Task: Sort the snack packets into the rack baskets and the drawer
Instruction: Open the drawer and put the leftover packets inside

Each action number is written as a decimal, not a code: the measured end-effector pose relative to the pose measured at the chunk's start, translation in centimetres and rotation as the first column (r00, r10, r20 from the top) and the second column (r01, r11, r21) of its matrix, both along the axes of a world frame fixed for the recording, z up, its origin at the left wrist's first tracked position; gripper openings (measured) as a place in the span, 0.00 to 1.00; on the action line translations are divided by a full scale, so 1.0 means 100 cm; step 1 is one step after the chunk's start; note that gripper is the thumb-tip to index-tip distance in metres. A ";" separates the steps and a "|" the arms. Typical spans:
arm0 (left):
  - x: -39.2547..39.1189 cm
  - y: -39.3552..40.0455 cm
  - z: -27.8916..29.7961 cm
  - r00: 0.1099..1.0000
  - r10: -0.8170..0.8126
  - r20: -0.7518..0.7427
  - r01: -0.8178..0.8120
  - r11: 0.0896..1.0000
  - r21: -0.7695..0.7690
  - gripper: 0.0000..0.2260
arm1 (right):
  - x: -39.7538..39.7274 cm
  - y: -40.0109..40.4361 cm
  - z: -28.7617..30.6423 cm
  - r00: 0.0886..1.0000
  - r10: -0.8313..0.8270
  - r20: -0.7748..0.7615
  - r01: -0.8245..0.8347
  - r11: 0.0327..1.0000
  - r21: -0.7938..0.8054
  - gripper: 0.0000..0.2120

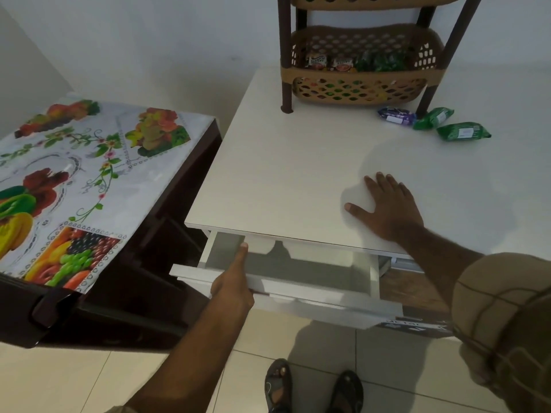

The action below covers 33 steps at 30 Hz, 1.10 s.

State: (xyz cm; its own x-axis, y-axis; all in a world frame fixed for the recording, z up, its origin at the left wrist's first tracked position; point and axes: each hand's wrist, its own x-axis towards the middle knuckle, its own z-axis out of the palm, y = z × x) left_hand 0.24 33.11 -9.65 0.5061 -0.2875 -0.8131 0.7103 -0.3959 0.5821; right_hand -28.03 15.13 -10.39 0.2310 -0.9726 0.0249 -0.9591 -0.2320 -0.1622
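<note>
A white drawer point(298, 290) under the white table point(298, 162) stands pulled out and looks empty inside. My left hand point(232, 281) grips its front panel, thumb on top. My right hand point(384, 204) lies flat on the tabletop, fingers spread, holding nothing. At the back stands a brown rack whose lower basket point(360, 90) holds red and green snack packets. One purple packet point(396, 115) and two green packets point(433, 117) point(463, 131) lie loose on the table beside the rack's right leg.
A dark side table with a fruit-print cover point(74, 186) stands close to the left of the white table. An upper rack basket point(372, 0) shows at the top edge. My sandalled feet point(313, 389) are on the tiled floor below the drawer.
</note>
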 end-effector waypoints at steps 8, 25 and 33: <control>0.005 0.054 0.000 0.996 -0.083 -0.021 0.083 0.997 -0.004 0.25 | 0.001 0.000 0.003 0.999 0.026 -0.027 -0.026 1.000 0.005 0.46; -0.066 0.042 0.064 0.423 -0.494 0.760 0.431 0.847 0.311 0.26 | -0.003 0.007 0.014 0.998 0.064 -0.020 -0.063 0.997 0.044 0.42; -0.083 -0.034 0.062 0.018 -0.517 0.856 0.619 0.678 0.397 0.20 | -0.040 0.000 0.018 0.975 0.034 0.219 -0.052 0.996 0.078 0.34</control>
